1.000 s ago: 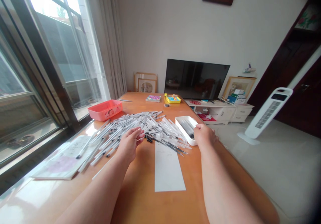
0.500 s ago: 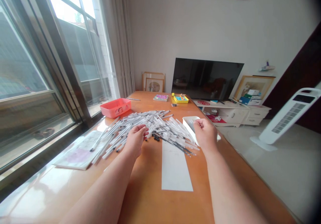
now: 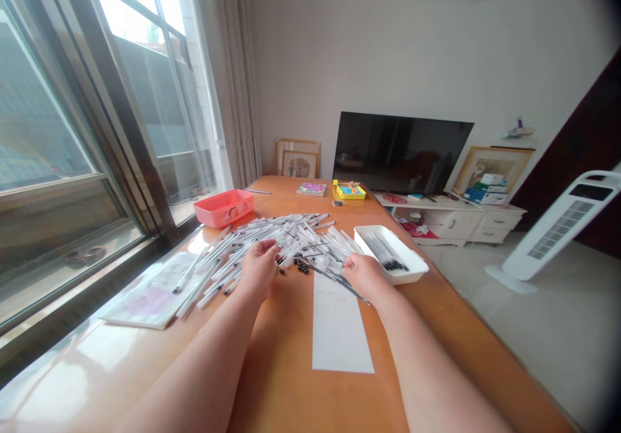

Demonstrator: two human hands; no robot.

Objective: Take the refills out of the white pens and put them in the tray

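Note:
A wide heap of clear pen barrels [image 3: 272, 229] covers the middle of the table. At its near edge, my left hand [image 3: 261, 268] has its fingers curled together beside the small black pen caps [image 3: 303, 267]; what they hold is too small to make out. My right hand [image 3: 367, 275] is closed at the fingertips over the dark pen refills [image 3: 334, 274] on the heap's right side, and any item in its pinch is hidden. Just beyond that hand stands a white tray [image 3: 418, 266] with several black-ended pens [image 3: 388, 255] lying side by side in it.
Under the refills' near side lies a strip of white paper [image 3: 339, 336]. A red basket [image 3: 218, 211] and a paper booklet [image 3: 145, 297] are on the left. Farther back sit a small book [image 3: 311, 189] and a yellow box [image 3: 350, 192]. The table's right edge runs past the tray.
My right hand has moved left and down from over the white tray to the refills, uncovering the pens inside. My left hand has shifted slightly, its fingers now nearer the heap.

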